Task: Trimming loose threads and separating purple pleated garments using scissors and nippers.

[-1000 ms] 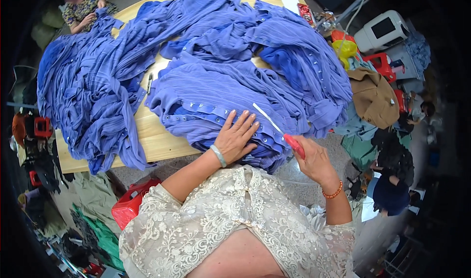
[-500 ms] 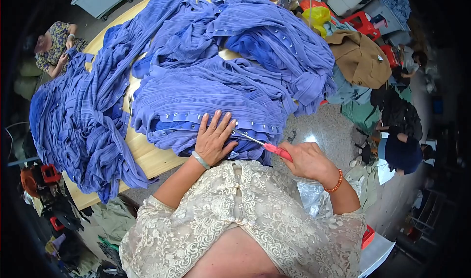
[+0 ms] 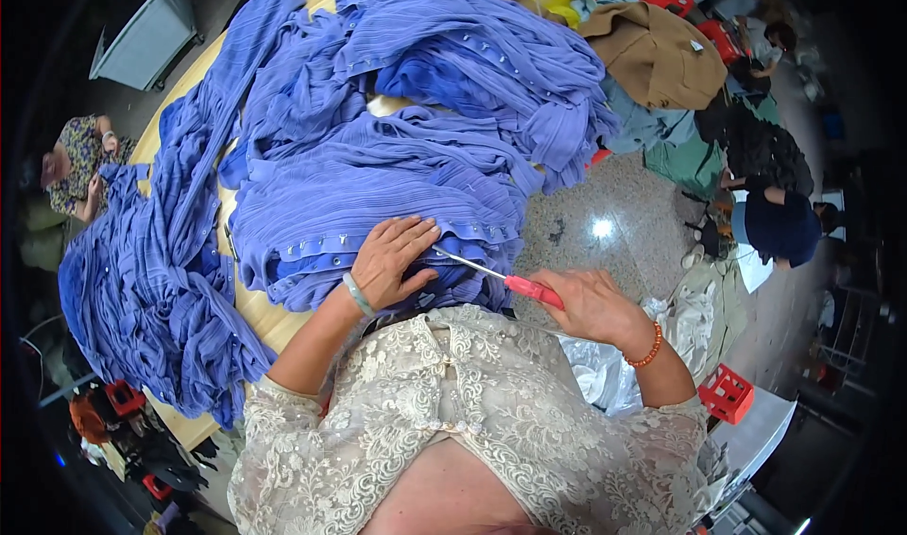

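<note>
A ribbed violet-blue garment (image 3: 350, 190) lies bunched at the table's near edge, with a strip of small metal fasteners (image 3: 316, 245) along its front. My left hand (image 3: 385, 263) rests flat on this strip, fingers stretched out and thumb apart. Held in my right hand (image 3: 597, 308) is a red-handled tool (image 3: 531, 290) with a slim straight metal shaft, much like a screwdriver. Its shaft points left to the garment's edge beside my left fingertips. The tip is too small to make out against the cloth.
More violet-blue garments (image 3: 151, 280) cover the wooden table (image 3: 269, 322) to the left and back. A brown garment (image 3: 657, 58) lies beyond at the right. A person (image 3: 80, 167) sits at the far left, another (image 3: 775, 223) bends at the right. A grey bin (image 3: 146, 34) stands behind.
The view has shifted, so the table and garments sit further left. My left hand keeps lying on the fastener strip, its fingers now closer together. My right hand still holds the red-handled tool.
</note>
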Available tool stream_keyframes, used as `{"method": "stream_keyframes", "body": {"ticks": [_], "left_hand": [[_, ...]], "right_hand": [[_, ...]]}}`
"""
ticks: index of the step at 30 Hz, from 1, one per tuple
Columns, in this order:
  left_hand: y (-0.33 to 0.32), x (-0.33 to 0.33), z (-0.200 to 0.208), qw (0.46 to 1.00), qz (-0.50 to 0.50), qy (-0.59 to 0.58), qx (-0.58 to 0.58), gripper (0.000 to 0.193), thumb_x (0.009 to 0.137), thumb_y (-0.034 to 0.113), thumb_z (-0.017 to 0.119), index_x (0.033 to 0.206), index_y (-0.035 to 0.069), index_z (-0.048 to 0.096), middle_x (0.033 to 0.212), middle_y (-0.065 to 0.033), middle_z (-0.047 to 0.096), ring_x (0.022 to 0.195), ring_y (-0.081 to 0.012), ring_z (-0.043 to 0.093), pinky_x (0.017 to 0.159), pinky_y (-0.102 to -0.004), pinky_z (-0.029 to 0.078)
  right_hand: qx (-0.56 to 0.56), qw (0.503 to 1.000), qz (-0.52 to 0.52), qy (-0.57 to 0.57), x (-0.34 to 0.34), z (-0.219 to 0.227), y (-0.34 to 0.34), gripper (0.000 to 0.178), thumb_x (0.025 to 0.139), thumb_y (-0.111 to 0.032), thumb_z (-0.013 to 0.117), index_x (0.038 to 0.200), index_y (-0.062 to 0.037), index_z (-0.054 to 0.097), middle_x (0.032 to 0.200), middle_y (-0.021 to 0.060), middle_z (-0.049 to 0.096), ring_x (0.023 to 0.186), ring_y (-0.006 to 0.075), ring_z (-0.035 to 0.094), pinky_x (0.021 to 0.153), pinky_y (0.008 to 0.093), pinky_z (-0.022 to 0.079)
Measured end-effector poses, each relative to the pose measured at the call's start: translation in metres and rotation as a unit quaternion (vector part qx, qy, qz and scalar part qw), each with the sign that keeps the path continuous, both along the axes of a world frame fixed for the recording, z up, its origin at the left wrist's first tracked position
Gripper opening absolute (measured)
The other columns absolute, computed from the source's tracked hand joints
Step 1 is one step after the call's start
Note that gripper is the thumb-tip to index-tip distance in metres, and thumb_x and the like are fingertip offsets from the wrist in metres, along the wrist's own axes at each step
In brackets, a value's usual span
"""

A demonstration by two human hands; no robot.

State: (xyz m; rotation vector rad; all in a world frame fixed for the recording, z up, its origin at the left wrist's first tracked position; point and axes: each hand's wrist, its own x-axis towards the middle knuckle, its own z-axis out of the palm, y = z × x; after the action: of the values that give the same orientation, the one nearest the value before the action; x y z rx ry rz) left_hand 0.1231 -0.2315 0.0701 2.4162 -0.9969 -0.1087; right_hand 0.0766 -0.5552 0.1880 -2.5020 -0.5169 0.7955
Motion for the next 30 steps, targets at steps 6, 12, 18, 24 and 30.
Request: {"method": "stream_keyframes", "body": {"ticks": [6,12,18,24,30], "left_hand": [[-0.03,0.038,0.008,0.99,-0.112,0.074,0.038,0.062,0.087,0.039,0.073,0.138,0.005,0.059,0.124,-0.0113,0.063,0.111,-0.0297,0.056,0.099,-0.0411,0.042],[-0.077,0.058,-0.014,0.974,-0.199,0.017,0.111,0.071,0.082,0.054,0.073,0.131,0.005,0.064,0.108,-0.0111,0.058,0.104,-0.0274,0.052,0.09,-0.0385,0.041],[-0.123,0.05,-0.042,0.934,-0.293,0.033,0.202,0.079,0.083,0.061,0.069,0.139,0.006,0.058,0.154,-0.0155,0.044,0.146,-0.0312,0.036,0.12,-0.0491,0.024],[-0.148,0.045,-0.047,0.887,-0.329,0.039,0.322,0.085,0.084,0.068,0.062,0.139,0.004,0.057,0.151,-0.0151,0.049,0.145,-0.0297,0.038,0.122,-0.0501,0.021],[-0.137,0.041,-0.055,0.913,-0.316,0.023,0.258,0.077,0.085,0.064,0.064,0.134,0.004,0.061,0.145,-0.0148,0.055,0.142,-0.029,0.043,0.122,-0.0484,0.022]], "right_hand": [[-0.028,0.999,-0.042,0.004,-0.017,-0.008,-0.026,0.026,0.093,-0.023,0.063,0.117,-0.0125,0.062,0.087,0.0182,0.07,0.085,0.0404,0.069,0.074,0.0524,0.052],[-0.079,0.993,-0.075,0.035,-0.036,-0.014,-0.051,0.026,0.093,-0.021,0.062,0.116,-0.0087,0.06,0.088,0.0219,0.071,0.086,0.0432,0.069,0.077,0.0552,0.052],[-0.12,0.984,-0.116,0.063,-0.046,-0.016,-0.062,0.025,0.093,-0.02,0.062,0.113,-0.006,0.06,0.09,0.022,0.071,0.09,0.043,0.069,0.082,0.0543,0.051],[-0.151,0.978,-0.136,0.053,-0.061,-0.049,-0.073,0.027,0.094,-0.027,0.063,0.112,-0.0064,0.06,0.094,0.0233,0.07,0.093,0.0448,0.067,0.086,0.0552,0.049],[-0.166,0.975,-0.133,0.069,-0.047,-0.059,-0.079,0.03,0.094,-0.028,0.063,0.112,-0.0045,0.062,0.098,0.0241,0.071,0.096,0.0456,0.067,0.088,0.0549,0.048]]}}
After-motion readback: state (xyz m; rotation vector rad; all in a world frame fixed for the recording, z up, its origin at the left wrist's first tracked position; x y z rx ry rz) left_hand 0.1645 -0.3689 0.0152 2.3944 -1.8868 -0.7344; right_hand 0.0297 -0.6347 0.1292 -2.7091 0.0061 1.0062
